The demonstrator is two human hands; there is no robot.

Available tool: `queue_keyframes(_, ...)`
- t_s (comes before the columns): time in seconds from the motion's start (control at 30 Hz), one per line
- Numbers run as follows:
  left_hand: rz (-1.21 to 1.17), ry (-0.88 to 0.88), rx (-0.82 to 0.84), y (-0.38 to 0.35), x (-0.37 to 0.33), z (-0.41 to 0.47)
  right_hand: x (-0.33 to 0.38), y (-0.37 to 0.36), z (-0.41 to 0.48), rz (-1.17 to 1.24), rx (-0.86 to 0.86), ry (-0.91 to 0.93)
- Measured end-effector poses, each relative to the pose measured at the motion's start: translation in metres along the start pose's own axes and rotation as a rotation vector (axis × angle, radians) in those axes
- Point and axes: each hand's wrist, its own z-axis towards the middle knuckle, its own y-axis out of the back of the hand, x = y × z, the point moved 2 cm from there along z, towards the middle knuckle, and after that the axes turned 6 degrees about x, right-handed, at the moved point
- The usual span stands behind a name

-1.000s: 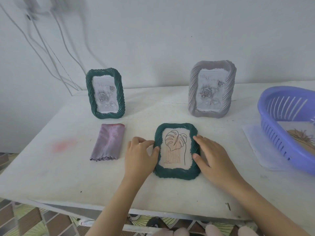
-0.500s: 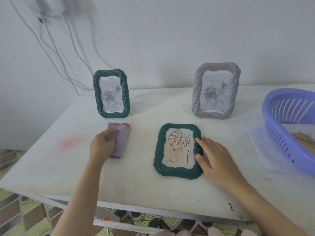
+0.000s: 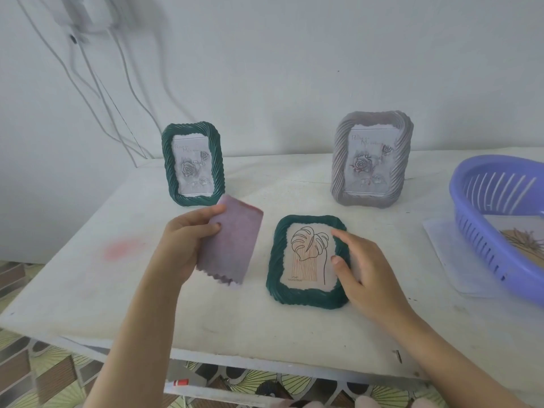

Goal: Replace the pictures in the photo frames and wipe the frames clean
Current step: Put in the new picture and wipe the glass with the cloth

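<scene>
White wall with hanging cables (image 3: 97,92) backs a white counter (image 3: 88,290). Three frames are on it: two green, one grey. One green frame (image 3: 192,164) and the grey frame (image 3: 372,159) stand upright at the back, well apart, each showing a rose picture. The second green frame (image 3: 306,295) lies flat in front, holding a leaf drawing. The left hand (image 3: 182,245) is closed on one purple cloth (image 3: 232,245), lifted just left of the flat frame. The right hand (image 3: 365,269) rests open on that frame's right edge, fingers spread. One purple basket (image 3: 482,231) sits at the right on a clear sheet (image 3: 441,254), with a picture inside. A faint red smear (image 3: 122,250) marks the counter's left.
</scene>
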Motion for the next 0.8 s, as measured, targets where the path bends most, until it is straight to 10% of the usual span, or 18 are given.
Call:
queue_keyframes(0.33,-0.137,-0.065,0.213,-0.083,0.011,-0.017,0.046,-0.007,0.021,1.012,0.019,-0.226)
queue_keyframes(0.5,0.282,-0.196,0.182,-0.079,0.033,-0.018,0.027,0.003,0.025,0.671,0.030,-0.267)
queue_keyframes(0.67,0.926,-0.234,0.340,-0.058,0.065,-0.020,0.011,0.003,0.020,-0.376,-0.037,0.056)
queue_keyframes(0.8,1.134,-0.266,0.468,-0.053,0.082,-0.021,0.008,-0.014,0.018,-0.493,0.266,0.008)
